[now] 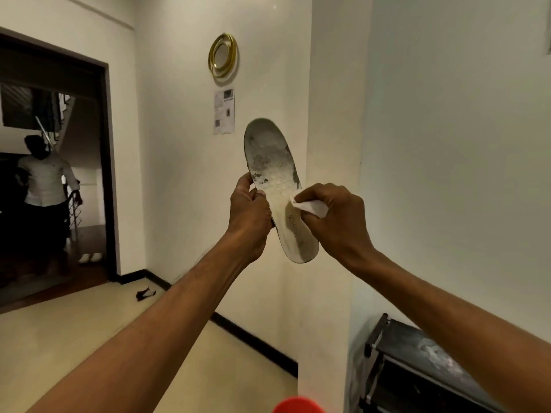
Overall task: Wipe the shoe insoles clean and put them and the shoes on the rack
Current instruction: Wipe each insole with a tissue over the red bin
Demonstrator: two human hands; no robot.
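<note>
Left hand (pixel 249 216) grips grimy white insole (pixel 275 186); right hand (pixel 334 222) pinches wipe (pixel 310 207).

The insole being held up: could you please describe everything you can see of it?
The insole is a whitish, foam-like pad with a bumpy surface, grey scuffs and dark stains near its toe end, and faint printed lettering towards the heel. It is held upright in the air before the cream wall, toe up. The left hand grips its left edge mid-length; the right hand presses a white cloth against its right side.

Home hallway: shoe rack (pixel 417 353), wall mirror (pixel 223 55).
</note>
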